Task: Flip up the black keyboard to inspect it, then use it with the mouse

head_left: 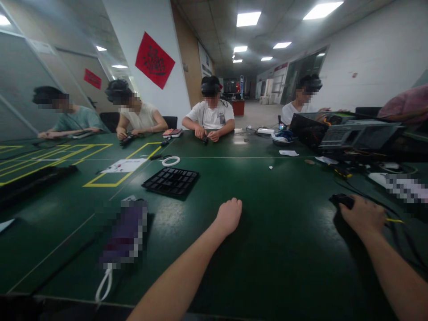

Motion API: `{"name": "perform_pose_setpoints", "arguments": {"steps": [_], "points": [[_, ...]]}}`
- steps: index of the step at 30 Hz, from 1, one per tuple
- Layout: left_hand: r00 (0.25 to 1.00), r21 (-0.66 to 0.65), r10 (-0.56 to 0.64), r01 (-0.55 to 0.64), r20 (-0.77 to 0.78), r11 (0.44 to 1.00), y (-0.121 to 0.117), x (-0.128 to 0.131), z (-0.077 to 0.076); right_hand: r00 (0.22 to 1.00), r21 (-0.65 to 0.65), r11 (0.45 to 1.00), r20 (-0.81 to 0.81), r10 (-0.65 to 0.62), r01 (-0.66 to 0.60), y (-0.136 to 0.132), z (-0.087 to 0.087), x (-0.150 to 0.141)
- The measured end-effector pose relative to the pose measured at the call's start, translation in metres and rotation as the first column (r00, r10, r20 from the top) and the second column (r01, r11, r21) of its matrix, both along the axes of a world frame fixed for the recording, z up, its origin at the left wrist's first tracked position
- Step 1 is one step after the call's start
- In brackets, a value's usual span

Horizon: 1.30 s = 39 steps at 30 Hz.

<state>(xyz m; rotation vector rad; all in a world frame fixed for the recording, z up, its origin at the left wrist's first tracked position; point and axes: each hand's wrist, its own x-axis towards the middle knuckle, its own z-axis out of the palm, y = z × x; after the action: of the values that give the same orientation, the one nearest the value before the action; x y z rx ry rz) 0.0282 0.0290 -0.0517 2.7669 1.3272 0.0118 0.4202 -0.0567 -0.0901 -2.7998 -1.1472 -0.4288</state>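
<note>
Long, white-walled workroom under recessed ceiling panels (248, 18), with a red wall banner (154, 60) at far left. A dark green worktop (267, 187) ran across the scene, marked at left with yellow floor-style tape outlines (103, 185). Other persons occupied its far edge, including one in a white T-shirt (210, 115), whose hands were separate from the wearer's own. Electronic equipment (359, 136) stood at far right.

Left of centre lay a black grid tray (170, 182), with a paper sheet (123, 165) and a white cable coil (171, 161) farther off. A pixelated, unidentifiable object (124, 232) lay at near left.

Right-hand placement: the right hand (363, 216) was positioned at near right, over a black handheld unit (343, 201), whose exact type could not be determined. The fingers were in contact with or directly over the unit; whether the grip was clenched could not be determined. A yellow cable (394, 220) lay just beyond the hand.

Left-hand placement: the left hand (229, 216) was near the worktop's centre, fingers curled downward. No held item was visible, but the grip state could not be determined.
</note>
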Motion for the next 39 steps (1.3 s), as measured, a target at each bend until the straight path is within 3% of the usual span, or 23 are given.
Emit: {"name": "perform_pose_setpoints", "arguments": {"steps": [4,10,15,22,26,31,35,36,38,39], "points": [[0.983,-0.07,0.084,-0.074,0.164,0.995,0.009,-0.01,0.004,1.0,0.0,1.0,0.011,0.002,-0.002,0.0,-0.002,0.002],[0.905,-0.058,0.226,-0.22,0.362,0.974,0.027,-0.037,0.02,1.0,0.033,0.999,-0.019,0.0,0.001,-0.001,-0.002,0.005],[0.883,-0.093,0.109,-0.074,0.456,0.993,0.024,-0.026,0.014,0.999,-0.013,1.0,-0.037,-0.001,0.0,-0.001,0.001,0.004],[0.967,0.028,-0.094,0.09,0.236,0.996,0.019,0.003,-0.009,1.0,-0.031,0.999,-0.024,0.012,-0.012,0.001,0.001,0.004],[0.954,0.017,-0.081,0.08,0.29,0.997,0.017,-0.001,-0.012,0.997,-0.037,0.999,-0.074,0.004,-0.007,0.001,0.004,0.003],[0.831,-0.078,0.18,-0.163,0.527,0.984,0.038,-0.027,0.008,0.995,-0.062,0.998,-0.095,-0.005,-0.001,0.0,0.006,0.003],[0.738,-0.1,0.402,-0.419,0.541,0.903,0.084,-0.083,0.039,0.996,-0.093,0.996,-0.088,-0.021,0.013,0.001,0.008,0.003],[0.714,-0.086,0.466,-0.5,0.522,0.862,0.095,-0.101,0.045,0.996,-0.097,0.995,-0.087,-0.018,0.01,0.001,0.007,0.004],[0.585,-0.116,0.654,-0.697,0.479,0.708,0.114,-0.136,0.055,0.997,-0.086,0.996,-0.082,-0.006,-0.001,0.002,0.006,0.005],[0.541,-0.126,0.702,-0.744,0.463,0.656,0.121,-0.152,0.058,0.997,-0.072,0.997,-0.077,-0.001,-0.005,0.003,0.005,0.005]]}}
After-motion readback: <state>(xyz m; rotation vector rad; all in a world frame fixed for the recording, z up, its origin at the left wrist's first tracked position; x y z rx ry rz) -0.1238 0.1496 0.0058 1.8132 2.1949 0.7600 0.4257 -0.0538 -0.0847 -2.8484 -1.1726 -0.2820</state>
